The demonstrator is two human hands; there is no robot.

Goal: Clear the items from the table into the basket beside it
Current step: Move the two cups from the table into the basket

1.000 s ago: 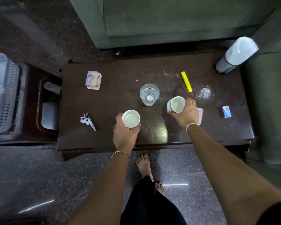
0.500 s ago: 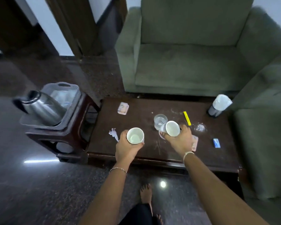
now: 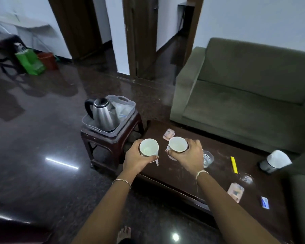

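My left hand (image 3: 136, 158) grips one white cup (image 3: 149, 148) and my right hand (image 3: 189, 155) grips a second white cup (image 3: 177, 144), both upright so nothing spills, just right of the grey basket (image 3: 132, 107). A steel kettle (image 3: 103, 112) fills much of that basket, so I judge the cups go beside it.

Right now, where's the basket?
Head view, left of centre: the grey basket sits on the small wooden stool just left of the table, holding a steel kettle.
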